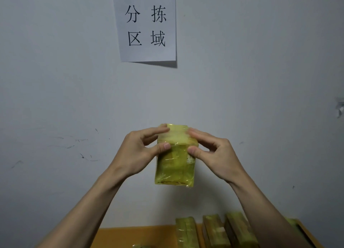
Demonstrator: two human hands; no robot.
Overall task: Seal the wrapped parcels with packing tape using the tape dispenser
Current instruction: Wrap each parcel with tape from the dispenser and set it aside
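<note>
At the bottom edge, a yellow table point(134, 236) carries several wrapped parcels point(216, 231) standing against the wall. Above this table, one parcel point(175, 166) is held up in the air. The left hand point(137, 153) and right hand point(214, 154) pinch its top from both sides, below a paper sign point(147, 24).

Left hand point(138, 151) & right hand point(214, 154) pinch a yellow taped parcel point(175, 166) up vs. the wall point(55, 80), w/ more parcels point(214, 231) on the desk point(134, 236) below.
</note>
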